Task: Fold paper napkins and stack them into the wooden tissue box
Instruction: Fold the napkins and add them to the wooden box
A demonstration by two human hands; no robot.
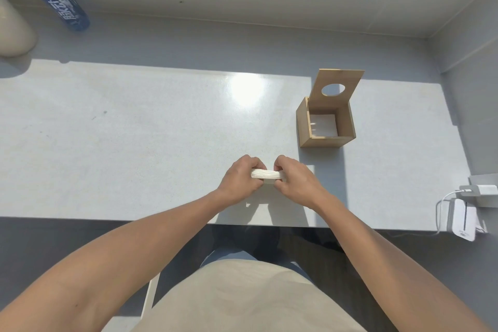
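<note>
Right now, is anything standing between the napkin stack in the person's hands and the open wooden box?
Nothing visible does. The left hand and right hand grip the white folded napkin stack; bare grey table lies between it and the square wooden tissue box, whose holed lid stands open.

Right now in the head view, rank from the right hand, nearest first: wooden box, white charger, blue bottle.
1. Wooden box: just beyond the right hand, to its right, lid up.
2. White charger: right table edge.
3. Blue bottle: far-left corner, across the table.
</note>
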